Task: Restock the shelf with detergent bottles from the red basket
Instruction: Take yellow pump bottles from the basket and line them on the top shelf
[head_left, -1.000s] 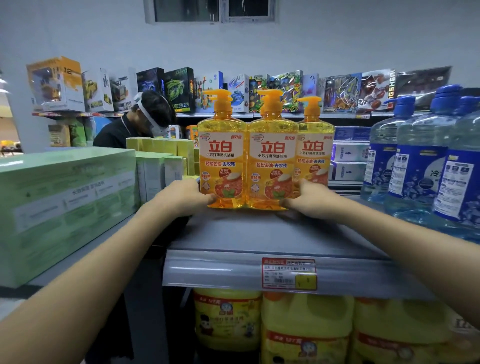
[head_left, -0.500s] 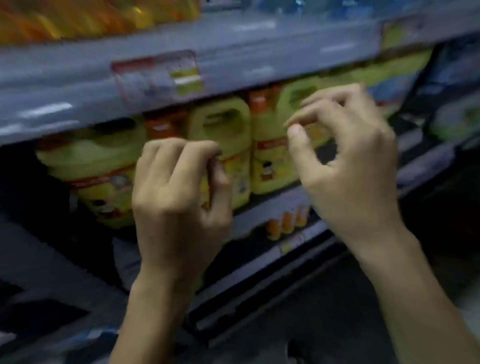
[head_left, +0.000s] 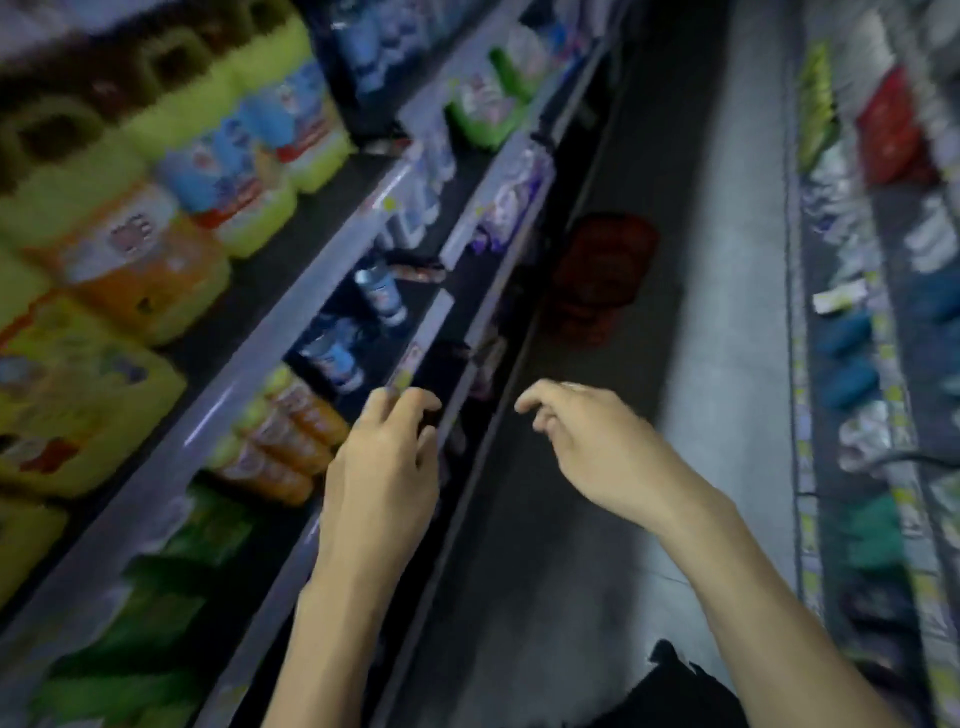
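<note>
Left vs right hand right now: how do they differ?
Left hand is in front of the shelf rail; right hand is over the bare floor. Left hand's fingers point up the frame; right hand's point leftwards. Both are empty, fingers loosely curled.

Dimly lit, motion-blurred shop aisle. A grey floor (head_left: 717, 312) runs between the left shelving (head_left: 223, 410) and the right shelving (head_left: 797, 395), both stocked with packaged goods.
</note>
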